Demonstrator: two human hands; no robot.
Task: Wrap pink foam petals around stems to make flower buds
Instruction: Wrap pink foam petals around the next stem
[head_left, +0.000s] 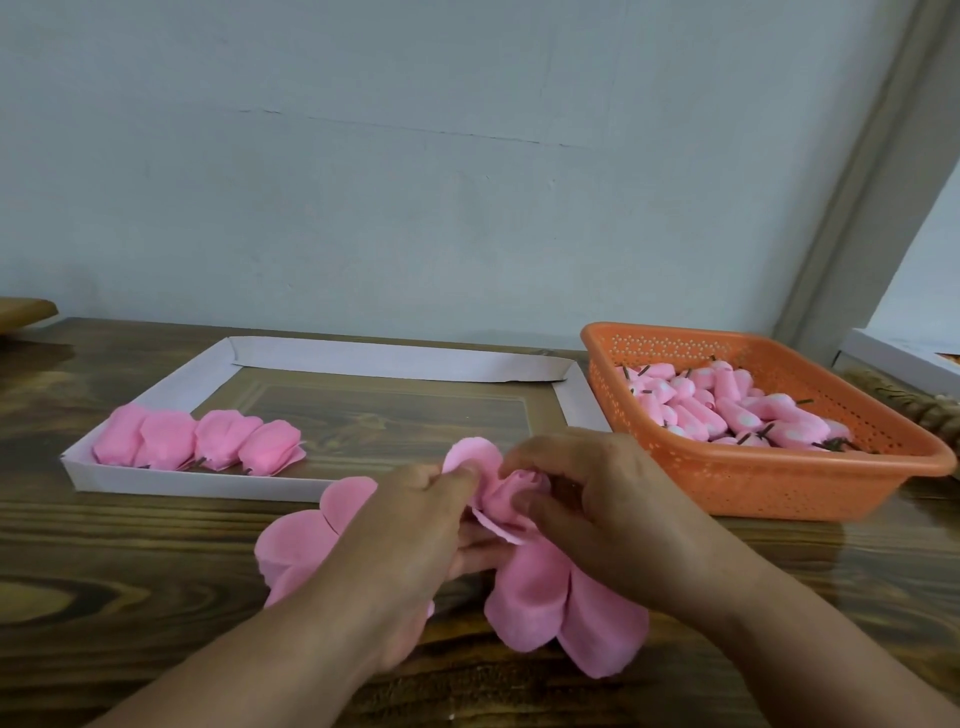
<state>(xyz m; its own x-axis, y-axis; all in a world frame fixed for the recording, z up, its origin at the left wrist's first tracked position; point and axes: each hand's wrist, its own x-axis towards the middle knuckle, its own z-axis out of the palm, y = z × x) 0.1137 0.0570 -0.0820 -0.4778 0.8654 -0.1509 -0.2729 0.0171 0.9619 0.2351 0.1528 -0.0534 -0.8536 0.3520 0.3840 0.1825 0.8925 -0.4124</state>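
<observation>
Both hands meet over the wooden surface (130, 545); the left hand (410, 525) and the right hand (587, 499) pinch a half-wrapped pink bud (511, 493) between them, fingers (524, 506) curled into its folds; loose pink foam petals (550, 597) lie spread beneath and beside the wrists; behind, to the left, a shallow white cardboard tray (395, 358) holds four finished buds (200, 439) in a row along its near edge; to the right, an orange perforated basket (753, 483) is piled with small pink-tipped stems (737, 410); a pale wall (415, 156) rises behind.
</observation>
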